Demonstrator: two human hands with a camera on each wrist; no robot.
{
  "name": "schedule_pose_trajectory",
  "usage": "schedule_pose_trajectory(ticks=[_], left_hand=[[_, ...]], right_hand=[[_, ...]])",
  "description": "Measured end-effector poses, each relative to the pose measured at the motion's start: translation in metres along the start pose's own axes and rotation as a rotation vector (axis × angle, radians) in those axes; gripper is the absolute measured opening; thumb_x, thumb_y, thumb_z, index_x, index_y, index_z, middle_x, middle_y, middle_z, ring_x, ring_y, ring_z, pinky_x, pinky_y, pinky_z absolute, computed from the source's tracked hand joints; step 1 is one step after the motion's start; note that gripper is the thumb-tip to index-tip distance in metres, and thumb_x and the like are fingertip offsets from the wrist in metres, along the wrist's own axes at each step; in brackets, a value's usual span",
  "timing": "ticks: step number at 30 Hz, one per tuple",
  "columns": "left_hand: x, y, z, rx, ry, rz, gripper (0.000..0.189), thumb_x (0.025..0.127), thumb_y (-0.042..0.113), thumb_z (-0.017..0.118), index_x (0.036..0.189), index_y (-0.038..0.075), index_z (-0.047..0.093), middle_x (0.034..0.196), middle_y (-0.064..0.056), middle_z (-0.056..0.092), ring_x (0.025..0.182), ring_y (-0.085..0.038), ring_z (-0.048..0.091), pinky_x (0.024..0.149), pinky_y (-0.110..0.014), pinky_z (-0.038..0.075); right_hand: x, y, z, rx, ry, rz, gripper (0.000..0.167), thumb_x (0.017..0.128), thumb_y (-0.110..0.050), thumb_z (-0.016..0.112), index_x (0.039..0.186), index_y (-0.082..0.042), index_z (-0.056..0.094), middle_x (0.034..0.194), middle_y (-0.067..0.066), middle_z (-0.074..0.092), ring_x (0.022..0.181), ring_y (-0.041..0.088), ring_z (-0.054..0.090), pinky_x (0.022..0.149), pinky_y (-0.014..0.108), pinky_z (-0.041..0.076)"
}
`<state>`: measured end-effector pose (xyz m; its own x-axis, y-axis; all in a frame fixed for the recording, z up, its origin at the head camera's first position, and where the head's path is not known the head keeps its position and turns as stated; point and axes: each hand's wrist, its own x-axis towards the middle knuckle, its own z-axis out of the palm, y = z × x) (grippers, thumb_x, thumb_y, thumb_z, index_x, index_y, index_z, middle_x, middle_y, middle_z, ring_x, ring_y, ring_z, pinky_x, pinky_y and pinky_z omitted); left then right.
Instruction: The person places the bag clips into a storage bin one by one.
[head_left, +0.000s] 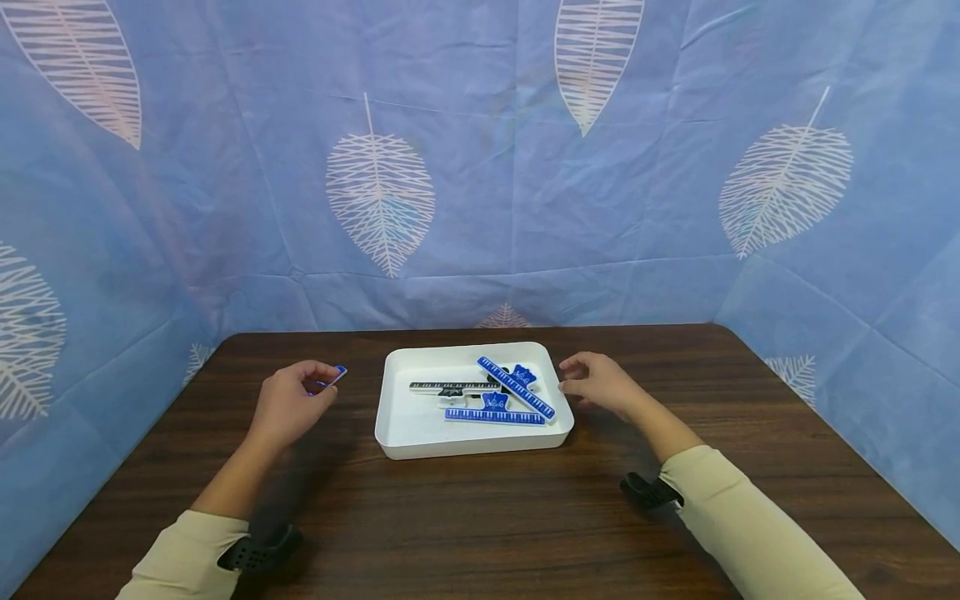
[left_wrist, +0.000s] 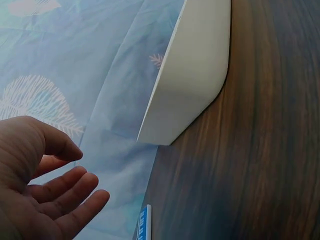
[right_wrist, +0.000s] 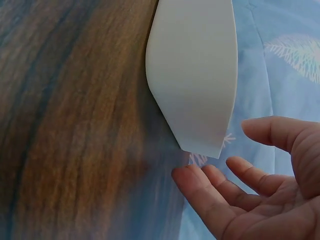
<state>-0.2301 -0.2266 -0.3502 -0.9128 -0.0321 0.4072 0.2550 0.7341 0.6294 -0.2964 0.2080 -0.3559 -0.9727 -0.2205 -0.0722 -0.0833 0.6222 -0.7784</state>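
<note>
In the head view a white tray [head_left: 427,450] holds several piano-patterned page clips, among them a blue clip [head_left: 495,417] at the front, another blue clip [head_left: 517,389] lying diagonally, and a black clip [head_left: 431,386]. To the tray's left, my left hand [head_left: 294,404] hovers with loosely bent fingers and holds nothing. Just past its fingertips is a separate blue-and-white clip [head_left: 341,375], partly hidden by the hand; the left wrist view shows the end of this clip [left_wrist: 144,224] apart from the fingers. My right hand [head_left: 600,385] is beside the tray's right wall, fingers relaxed, nothing held.
A dark wood table [head_left: 480,525] lies under everything. Blue cloth with white leaf prints [head_left: 480,192] hangs behind the table and along both sides. A black wrist strap [head_left: 262,550] is on the left arm, with a similar strap [head_left: 648,492] on the right.
</note>
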Motion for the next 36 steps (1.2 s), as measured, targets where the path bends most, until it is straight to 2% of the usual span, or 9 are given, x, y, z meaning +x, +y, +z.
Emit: schedule_pose_trajectory(ticks=[4, 10, 14, 20, 28, 36], left_hand=[[0.000, -0.004, 0.000, 0.062, 0.015, 0.050, 0.018, 0.082, 0.007, 0.069, 0.099, 0.000, 0.071, 0.095, -0.018, 0.069, 0.082, -0.032, 0.067, 0.067, -0.041, 0.054], [0.000, -0.012, 0.000, 0.158, 0.014, 0.184, 0.021, 0.078, 0.005, 0.073, 0.098, -0.001, 0.071, 0.095, -0.018, 0.066, 0.081, -0.031, 0.063, 0.069, -0.046, 0.052], [0.000, -0.014, 0.001, 0.218, -0.008, 0.234, 0.025, 0.077, 0.006, 0.076, 0.100, -0.001, 0.071, 0.106, -0.020, 0.063, 0.088, -0.035, 0.061, 0.075, -0.051, 0.053], [-0.001, -0.018, 0.000, 0.268, -0.044, 0.258, 0.039, 0.073, 0.008, 0.082, 0.108, 0.000, 0.070, 0.121, -0.026, 0.053, 0.104, -0.044, 0.056, 0.087, -0.061, 0.049], [0.003, -0.021, -0.006, 0.310, -0.132, 0.235, 0.048, 0.072, 0.014, 0.084, 0.115, 0.002, 0.068, 0.125, -0.028, 0.050, 0.106, -0.049, 0.054, 0.086, -0.066, 0.048], [0.008, -0.028, -0.014, 0.320, -0.163, 0.211, 0.047, 0.074, 0.015, 0.083, 0.117, 0.002, 0.068, 0.124, -0.028, 0.050, 0.103, -0.048, 0.055, 0.084, -0.064, 0.049]], right_hand=[[0.003, 0.003, 0.000, 0.096, -0.048, 0.046, 0.051, 0.091, -0.008, 0.064, 0.135, 0.009, 0.045, 0.125, 0.029, 0.053, 0.106, 0.037, 0.060, 0.077, 0.043, 0.059], [0.004, 0.003, 0.000, 0.227, -0.109, 0.081, 0.058, 0.090, -0.003, 0.063, 0.140, 0.012, 0.036, 0.124, 0.031, 0.054, 0.105, 0.036, 0.062, 0.074, 0.044, 0.059], [0.005, 0.004, -0.001, 0.276, -0.135, 0.110, 0.060, 0.092, -0.004, 0.060, 0.142, 0.012, 0.033, 0.124, 0.030, 0.055, 0.105, 0.034, 0.061, 0.074, 0.043, 0.059], [0.010, 0.008, -0.001, 0.338, -0.173, 0.136, 0.064, 0.090, -0.006, 0.060, 0.146, 0.008, 0.031, 0.130, 0.030, 0.052, 0.109, 0.035, 0.061, 0.075, 0.045, 0.059], [0.015, 0.005, -0.001, 0.406, -0.234, 0.168, 0.071, 0.090, -0.003, 0.060, 0.151, 0.002, 0.023, 0.134, 0.030, 0.050, 0.112, 0.036, 0.058, 0.075, 0.047, 0.058], [0.018, 0.008, -0.003, 0.501, -0.259, 0.195, 0.084, 0.082, 0.010, 0.061, 0.154, -0.005, 0.019, 0.143, 0.030, 0.039, 0.104, 0.034, 0.062, 0.079, 0.049, 0.057]])
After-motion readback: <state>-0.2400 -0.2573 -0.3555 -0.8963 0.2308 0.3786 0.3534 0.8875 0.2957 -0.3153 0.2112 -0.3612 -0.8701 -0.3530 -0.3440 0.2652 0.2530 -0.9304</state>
